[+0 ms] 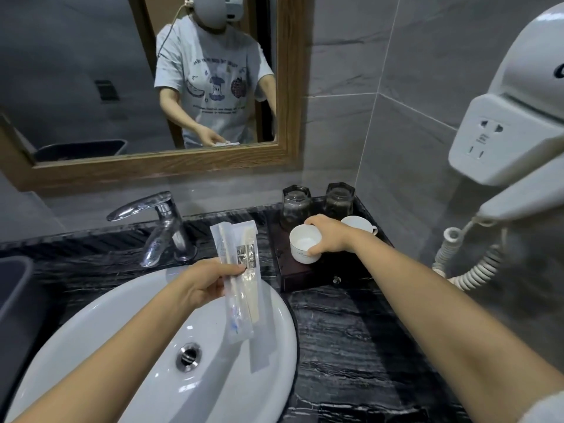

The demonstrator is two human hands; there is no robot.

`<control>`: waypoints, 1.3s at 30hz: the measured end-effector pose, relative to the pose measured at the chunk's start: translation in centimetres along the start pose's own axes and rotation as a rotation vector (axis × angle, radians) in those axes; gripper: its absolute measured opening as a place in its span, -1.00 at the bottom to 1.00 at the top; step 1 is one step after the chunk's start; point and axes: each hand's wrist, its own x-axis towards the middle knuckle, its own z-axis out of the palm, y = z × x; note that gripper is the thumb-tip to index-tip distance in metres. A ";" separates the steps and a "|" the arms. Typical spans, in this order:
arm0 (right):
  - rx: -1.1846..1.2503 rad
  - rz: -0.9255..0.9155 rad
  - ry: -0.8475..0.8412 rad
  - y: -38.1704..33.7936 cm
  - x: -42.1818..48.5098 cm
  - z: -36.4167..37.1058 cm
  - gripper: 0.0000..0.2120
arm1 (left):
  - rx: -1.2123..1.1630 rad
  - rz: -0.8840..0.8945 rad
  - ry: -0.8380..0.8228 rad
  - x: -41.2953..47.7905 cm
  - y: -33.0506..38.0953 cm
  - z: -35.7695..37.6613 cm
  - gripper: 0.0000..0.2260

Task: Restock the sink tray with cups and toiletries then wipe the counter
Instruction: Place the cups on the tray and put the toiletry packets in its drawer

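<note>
White ceramic cup (305, 243), round and upright, mouth up, gripped at the rim and side by the right hand (328, 235), set on the near left part of a dark wooden tray (308, 277). Second white ceramic cup with a small handle (360, 225) just beside the right hand, farther right on the same tray. Two dark faceted glass tumblers (296, 206), mouths down, side by side along the tray's back edge, the left one just behind the gripped cup. Small round knob on the tray's front wall. Tray parked on the black marble-veined table (351, 340), in the corner against the grey tiled wall.

Clear and white plastic sachets of toiletries (241, 279), long and flat, several fanned together, pinched between thumb and fingers of the left hand (207, 280), held upright over the white oval washbasin (128, 331). Contents of the sachets not clearly legible; one slim pale stick-shaped item visible inside.

Round chrome drain plug at the basin's centre. Chrome single-lever tap (161, 227) behind the basin, spout pointed left. Dark grey plastic bin edge (13, 288) at far left. Wood-framed mirror (287, 87) above, reflecting a person in a pale printed T-shirt. White wall-mounted hair dryer unit with socket (503, 138) on the right wall, coiled white cord (470, 264) hanging beneath it.
</note>
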 end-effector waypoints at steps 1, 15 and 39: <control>0.004 0.005 0.009 0.1 0.1 0.1 -0.31 | -0.005 -0.004 0.004 0.0 -0.1 0.0 -0.88; -0.003 0.040 0.137 0.6 -0.7 1.6 -0.18 | -0.022 -0.017 -0.021 -0.4 -1.3 0.8 -0.89; 0.607 0.464 0.799 -3.7 -1.0 9.7 -0.47 | -0.068 -0.026 -0.010 -1.2 -2.4 1.2 -0.92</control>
